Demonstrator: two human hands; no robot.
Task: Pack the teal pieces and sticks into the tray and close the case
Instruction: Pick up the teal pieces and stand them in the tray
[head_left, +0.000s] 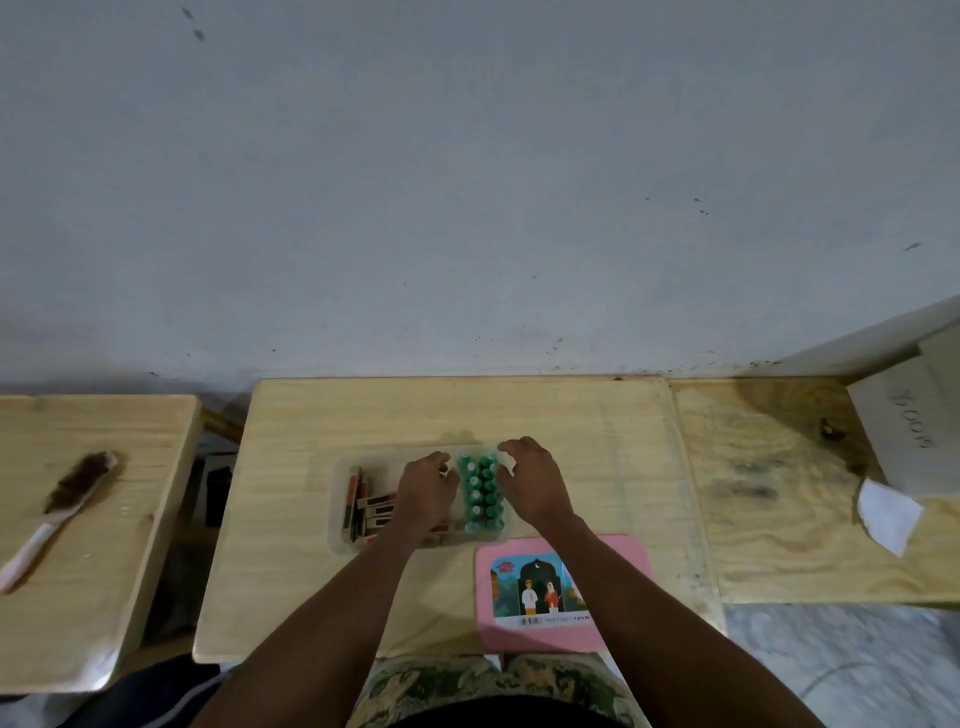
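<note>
A clear plastic tray (336, 512) lies on the middle wooden table. Two rows of teal pieces (482, 493) stand in its right part. Dark and red sticks (363, 506) lie in its left part. My left hand (427, 491) hovers over the tray's middle, just left of the teal pieces, with fingers curled; whether it holds anything is hidden. My right hand (532, 483) is at the tray's right edge beside the teal rows, fingers spread and bent. The pink lid (563, 592) with a picture label lies flat, near the table's front edge, right of centre.
A brush (62, 506) with a pale handle lies on the separate table at the left. On the right table stand a white box (914, 415) and a white paper scrap (885, 514). A grey wall runs behind the tables.
</note>
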